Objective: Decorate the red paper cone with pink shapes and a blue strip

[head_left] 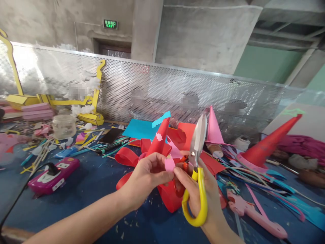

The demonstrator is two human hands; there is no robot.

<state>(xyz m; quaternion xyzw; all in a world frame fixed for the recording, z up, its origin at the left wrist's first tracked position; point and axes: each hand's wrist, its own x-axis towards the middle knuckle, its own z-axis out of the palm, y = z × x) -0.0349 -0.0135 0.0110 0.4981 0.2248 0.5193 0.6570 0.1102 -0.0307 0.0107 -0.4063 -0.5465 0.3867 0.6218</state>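
Observation:
My left hand [144, 178] pinches a small pink piece of foam or paper [169, 164] between thumb and fingers. My right hand [209, 193] carries scissors [198, 137] with yellow handles, blades pointing up and together, while its fingertips meet the pink piece's edge. Just beyond the hands stands a red cone [157, 140] with a pink patch on its side and a blue strip at its tip. Curled red strips [125, 156] lie around the cone. A dark red object partly shows behind my right fingers; its kind is unclear.
Left are a purple power strip [54, 178], a glass jar [64, 126] and scraps. A pink glue gun [254, 210], thin strips and another red cone [271, 144] lie right. Blue sheet [139, 128] and pink cone [214, 128] sit near the perforated metal panel [162, 88].

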